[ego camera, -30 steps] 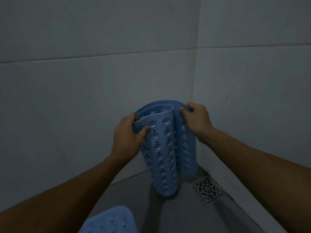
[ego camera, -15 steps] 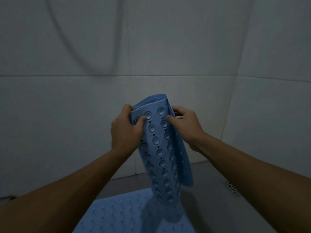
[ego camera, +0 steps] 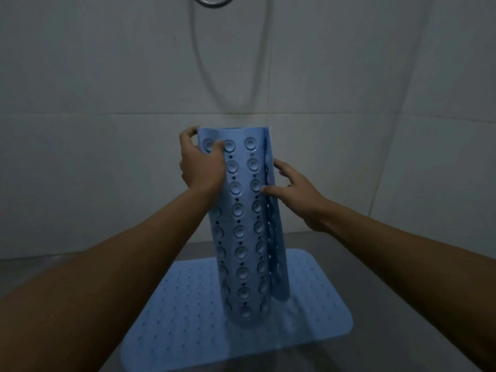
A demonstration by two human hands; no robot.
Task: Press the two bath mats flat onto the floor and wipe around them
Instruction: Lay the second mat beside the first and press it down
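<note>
A blue bath mat [ego camera: 245, 224], curled into a loose upright roll with its suction cups facing me, hangs in the air in front of me. My left hand [ego camera: 200, 165] grips its top left edge. Lower on the roll's right side, my right hand [ego camera: 291, 187] has its thumb on the front and its fingers around the free edge. A second, lighter blue bath mat [ego camera: 188, 312] lies flat on the grey floor [ego camera: 389, 304] beneath the hanging one, which hides part of it.
Pale tiled walls [ego camera: 94, 130] close in at the back and on the right. A shower hose [ego camera: 204, 63] loops down the back wall above the mat.
The view has swung left, away from the corner and its floor drain. I have carried the rolled mat over the flat mat. My right hand has slid lower down the roll's right edge.
</note>
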